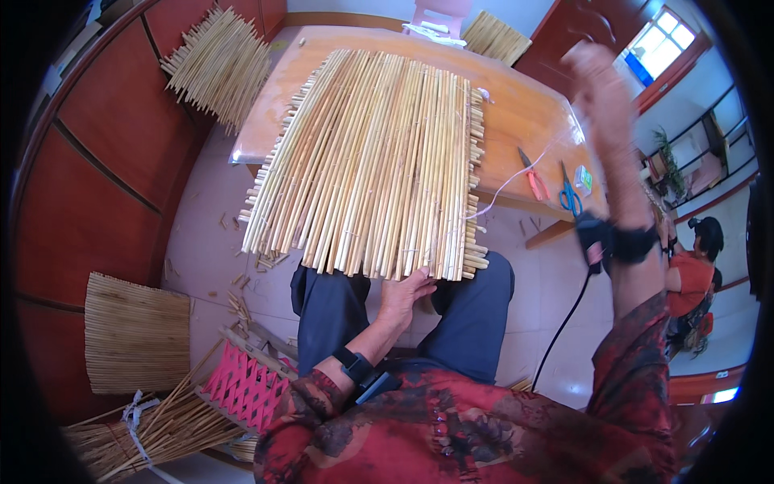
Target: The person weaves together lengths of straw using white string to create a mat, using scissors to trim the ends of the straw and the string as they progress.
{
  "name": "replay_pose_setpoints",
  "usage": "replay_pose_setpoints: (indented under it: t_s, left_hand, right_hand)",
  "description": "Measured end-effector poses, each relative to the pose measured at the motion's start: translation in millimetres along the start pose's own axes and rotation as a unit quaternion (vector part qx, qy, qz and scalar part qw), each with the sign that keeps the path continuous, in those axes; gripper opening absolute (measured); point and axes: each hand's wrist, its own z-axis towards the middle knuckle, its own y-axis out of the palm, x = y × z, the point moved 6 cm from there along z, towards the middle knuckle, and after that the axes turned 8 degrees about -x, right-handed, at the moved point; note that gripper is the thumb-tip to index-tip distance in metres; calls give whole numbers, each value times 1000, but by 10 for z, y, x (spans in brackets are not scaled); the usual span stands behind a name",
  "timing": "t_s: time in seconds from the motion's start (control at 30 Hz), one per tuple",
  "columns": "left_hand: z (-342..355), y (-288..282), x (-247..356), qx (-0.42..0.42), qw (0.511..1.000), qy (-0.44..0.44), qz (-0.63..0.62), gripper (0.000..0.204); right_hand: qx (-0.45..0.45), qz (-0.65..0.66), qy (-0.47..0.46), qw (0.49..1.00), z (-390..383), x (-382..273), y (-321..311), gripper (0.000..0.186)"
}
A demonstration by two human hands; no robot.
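A mat of straight pale reed stalks lies on the wooden table, its near end reaching over my knees. At that near edge my left hand grips the mat, with the thumb on top and the other fingers partly hidden under it. My right hand is raised high at the right, over the table's far right side, its fingers smeared by motion. A thin pale thread runs from the mat's right side up toward my right hand. Whether the fingers hold its end cannot be made out.
On the table lie red-handled pliers, blue-handled scissors and a small clear box. A reed bundle and a pink-strapped stool stand at lower left. More mats lean leftward. Another person sits right.
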Motion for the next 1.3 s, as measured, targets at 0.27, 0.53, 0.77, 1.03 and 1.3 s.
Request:
replay_pose_setpoints:
  t_s: [0.27,0.53,0.77,1.03,1.3]
  left_hand:
    - [-3,-66,-56,2,1000,6,-15,33]
    - [8,-27,-8,-24,999,9,-31,41]
    - [15,11,5,-29,997,44,-63,38]
    - [63,15,-37,-16,998,55,-33,6]
    - [94,-75,-58,-4,998,51,-23,14]
  right_hand:
    - [-284,107,84,949,-1168,143,1939,14]
    - [-448,81,117,883,-1264,206,2099,16]
    - [-359,336,212,845,-1341,179,1899,22]
    - [-278,500,338,747,-1499,-49,2093,29]
    - [-305,435,367,764,-1401,-166,2034,25]
